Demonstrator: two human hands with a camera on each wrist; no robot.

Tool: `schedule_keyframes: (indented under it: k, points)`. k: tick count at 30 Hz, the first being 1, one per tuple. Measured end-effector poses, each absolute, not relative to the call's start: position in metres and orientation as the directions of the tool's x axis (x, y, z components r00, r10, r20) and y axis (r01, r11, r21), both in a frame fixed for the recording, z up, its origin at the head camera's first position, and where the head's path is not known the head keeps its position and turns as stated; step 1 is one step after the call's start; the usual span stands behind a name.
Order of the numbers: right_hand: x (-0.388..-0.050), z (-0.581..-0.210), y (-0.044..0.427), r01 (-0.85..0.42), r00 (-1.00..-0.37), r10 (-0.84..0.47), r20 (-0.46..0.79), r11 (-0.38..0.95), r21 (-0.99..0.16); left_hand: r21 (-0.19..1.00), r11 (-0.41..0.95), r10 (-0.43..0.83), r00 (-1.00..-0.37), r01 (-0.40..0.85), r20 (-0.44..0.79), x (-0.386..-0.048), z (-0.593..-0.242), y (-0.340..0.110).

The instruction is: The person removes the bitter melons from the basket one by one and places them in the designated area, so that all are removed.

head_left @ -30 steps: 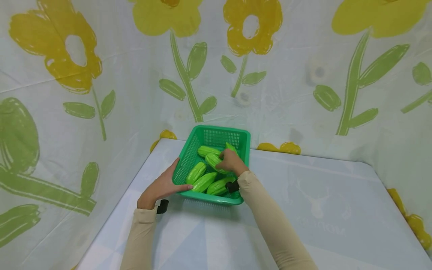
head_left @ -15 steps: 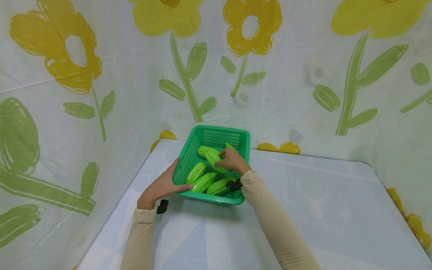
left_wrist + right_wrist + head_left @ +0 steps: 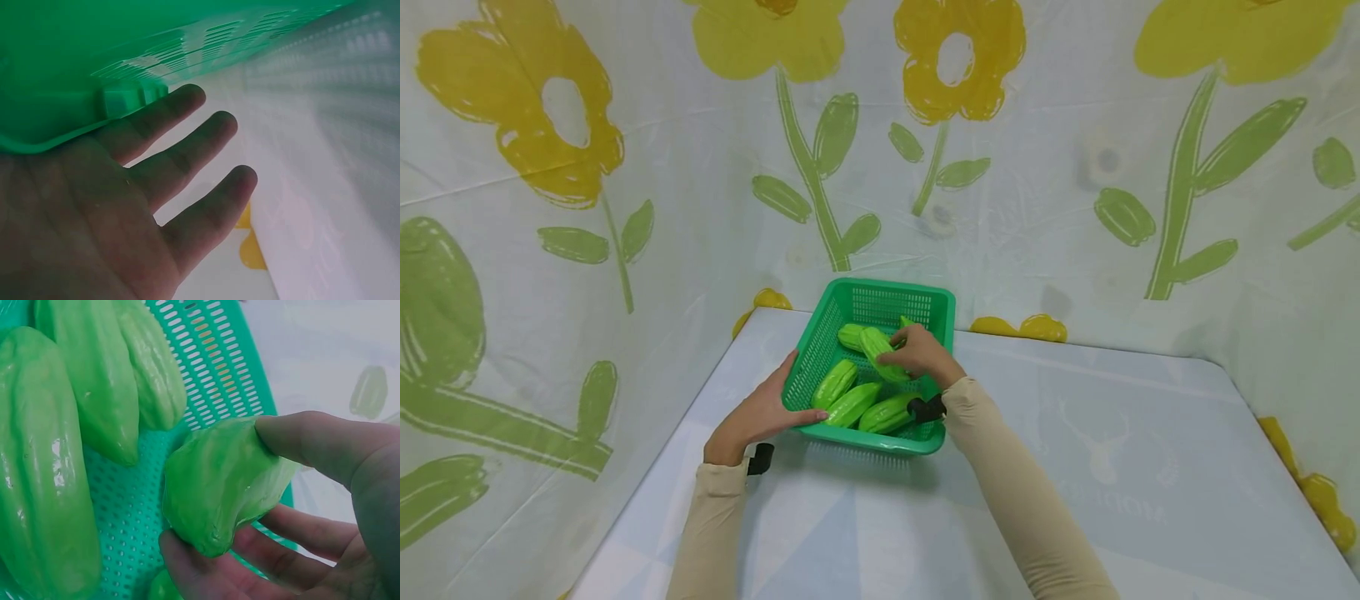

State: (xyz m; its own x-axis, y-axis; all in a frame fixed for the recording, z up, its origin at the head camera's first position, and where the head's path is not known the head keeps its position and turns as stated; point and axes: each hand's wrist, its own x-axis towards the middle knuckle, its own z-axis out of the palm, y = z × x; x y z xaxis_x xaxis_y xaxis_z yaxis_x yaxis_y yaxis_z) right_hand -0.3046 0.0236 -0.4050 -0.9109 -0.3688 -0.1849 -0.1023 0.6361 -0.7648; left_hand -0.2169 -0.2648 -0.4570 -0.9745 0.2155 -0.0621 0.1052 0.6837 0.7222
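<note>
A green plastic basket (image 3: 863, 442) holds several light green ridged gourds (image 3: 835, 383). At its near left corner the left hand (image 3: 763, 412) holds it, thumb over the rim; in the left wrist view the other fingers of that hand (image 3: 137, 181) spread, nearly straight, beside the basket's outside (image 3: 56, 119). Inside the basket, the right hand (image 3: 922, 357) pinches one gourd (image 3: 880, 352). The right wrist view shows this gourd (image 3: 219, 481) end-on, between the thumb and fingers of the right hand (image 3: 375, 481). The hand partly covers another gourd behind it (image 3: 906, 320).
The basket stands on a pale patterned table (image 3: 1075, 442), close to its back edge. A white curtain (image 3: 1037, 208) printed with yellow flowers hangs behind and to the left. Three gourds lie along the near side of the basket, beside the right wrist's black camera (image 3: 927, 408).
The right hand has shifted slightly right, and the far end of the pinched gourd has swung a little away from the person. The left hand and the basket have stayed in place.
</note>
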Motion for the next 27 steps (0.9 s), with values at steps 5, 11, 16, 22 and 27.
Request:
schedule_keyframes:
  k: [5,11,16,22,27]
  points:
    - [-0.303,-0.401,0.027,-0.08,-0.909,-0.371,-0.189,0.602,-0.794,0.714,0.693,0.211,-0.975,0.104,-0.062,-0.217,-0.458,-0.265]
    - [-0.302,-0.398,0.031,-0.032,-0.912,-0.353,-0.209,0.569,-0.821,0.716,0.69,0.214,-0.975,0.107,-0.06,-0.218,-0.458,-0.265]
    - [-0.3,-0.395,0.035,0.012,-0.911,-0.343,-0.23,0.534,-0.845,0.718,0.688,0.214,-0.975,0.102,-0.066,-0.218,-0.458,-0.265]
    - [-0.301,-0.394,0.041,0.057,-0.914,-0.327,-0.242,0.488,-0.871,0.718,0.688,0.217,-0.974,0.102,-0.069,-0.219,-0.459,-0.264]
    - [-0.301,-0.391,0.044,0.091,-0.911,-0.317,-0.265,0.473,-0.876,0.716,0.691,0.213,-0.974,0.099,-0.071,-0.218,-0.459,-0.266]
